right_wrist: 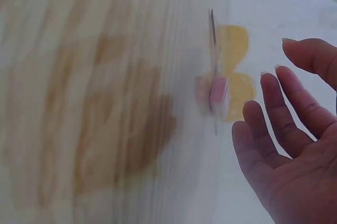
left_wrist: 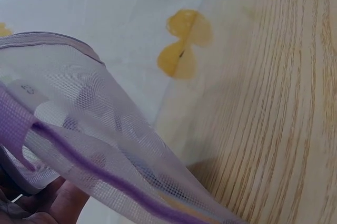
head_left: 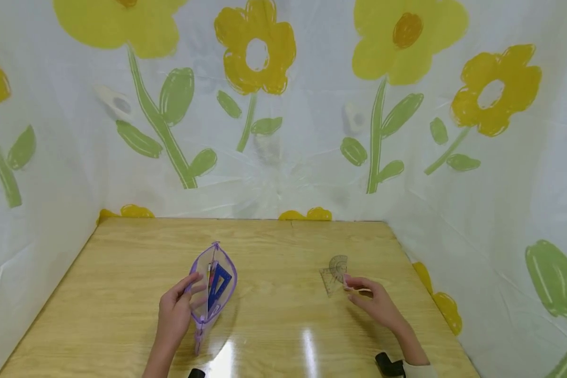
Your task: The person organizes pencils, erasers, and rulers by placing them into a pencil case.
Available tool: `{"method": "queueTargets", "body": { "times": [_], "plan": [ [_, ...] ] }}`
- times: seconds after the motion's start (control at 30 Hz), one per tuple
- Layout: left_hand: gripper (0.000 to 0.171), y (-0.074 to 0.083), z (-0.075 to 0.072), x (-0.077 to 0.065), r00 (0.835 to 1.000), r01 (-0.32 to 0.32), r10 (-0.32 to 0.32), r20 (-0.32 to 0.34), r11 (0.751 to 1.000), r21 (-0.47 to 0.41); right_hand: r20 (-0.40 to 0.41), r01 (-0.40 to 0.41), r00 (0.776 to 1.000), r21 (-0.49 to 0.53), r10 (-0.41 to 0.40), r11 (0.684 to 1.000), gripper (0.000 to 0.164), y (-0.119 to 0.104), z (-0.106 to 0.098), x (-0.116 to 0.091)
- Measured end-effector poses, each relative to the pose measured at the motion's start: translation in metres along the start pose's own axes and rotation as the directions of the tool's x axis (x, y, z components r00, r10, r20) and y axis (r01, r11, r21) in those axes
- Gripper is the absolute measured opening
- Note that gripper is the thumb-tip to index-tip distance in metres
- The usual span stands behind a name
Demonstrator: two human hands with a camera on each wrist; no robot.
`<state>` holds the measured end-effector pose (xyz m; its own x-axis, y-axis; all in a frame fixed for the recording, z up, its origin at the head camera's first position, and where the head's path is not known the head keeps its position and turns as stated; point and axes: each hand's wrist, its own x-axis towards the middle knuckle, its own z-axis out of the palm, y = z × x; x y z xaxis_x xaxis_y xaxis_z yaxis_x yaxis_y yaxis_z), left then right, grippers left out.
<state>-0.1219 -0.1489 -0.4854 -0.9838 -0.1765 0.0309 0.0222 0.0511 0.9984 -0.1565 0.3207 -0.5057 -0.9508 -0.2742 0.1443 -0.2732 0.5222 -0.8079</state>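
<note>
My left hand (head_left: 174,310) grips a mesh pencil pouch (head_left: 227,304) with purple trim by its left side, several fingers showing through the mesh. The pouch's mouth gapes open, with a blue set square (head_left: 220,283) and slim pencil-like items inside. In the left wrist view the mesh pouch (left_wrist: 121,145) covers part of the hand. My right hand (head_left: 375,303) is at a small pink eraser (head_left: 345,282) on the table. The right wrist view shows that hand (right_wrist: 295,145) with fingers spread and apart from the pink eraser (right_wrist: 218,91). Beside it lie a clear protractor (head_left: 338,265) and a clear set square (head_left: 328,283).
The wooden table (head_left: 274,247) meets a white flower-print sheet (head_left: 283,173) at the back and both sides. A black wrist device (head_left: 388,364) sits by my right sleeve. Light glares off the table's front.
</note>
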Motion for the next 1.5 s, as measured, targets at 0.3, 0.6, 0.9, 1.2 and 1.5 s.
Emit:
{"method": "queueTargets", "body": {
  "times": [0.3, 0.6, 0.9, 1.2, 1.5],
  "plan": [
    [0.047, -0.001, 0.001, -0.001, 1.000, 0.022, -0.022, -0.004, 1.000, -0.017, -0.020, -0.017, 1.000, -0.039, 0.016, 0.999, 0.040, 0.009, -0.011, -0.001],
    [0.046, 0.001, 0.003, 0.001, 1.000, 0.015, -0.015, 0.001, 0.999, -0.037, -0.017, -0.042, 0.999, -0.094, 0.041, 0.995, 0.050, 0.020, -0.024, 0.016],
    [0.047, 0.001, 0.001, 0.001, 0.999, 0.038, -0.038, 0.005, 0.999, -0.022, 0.051, -0.001, 0.999, -0.080, 0.005, 0.997, 0.057, 0.032, -0.022, 0.027],
    [0.047, 0.001, 0.000, 0.002, 1.000, 0.024, -0.025, -0.007, 0.999, -0.022, 0.081, -0.055, 0.995, -0.125, 0.065, 0.991, 0.063, 0.037, -0.022, 0.038],
    [0.047, 0.001, -0.002, 0.005, 0.999, 0.031, -0.032, -0.010, 0.999, -0.031, 0.109, -0.059, 0.991, -0.140, 0.074, 0.988, 0.061, 0.037, -0.021, 0.044]
  ]
}}
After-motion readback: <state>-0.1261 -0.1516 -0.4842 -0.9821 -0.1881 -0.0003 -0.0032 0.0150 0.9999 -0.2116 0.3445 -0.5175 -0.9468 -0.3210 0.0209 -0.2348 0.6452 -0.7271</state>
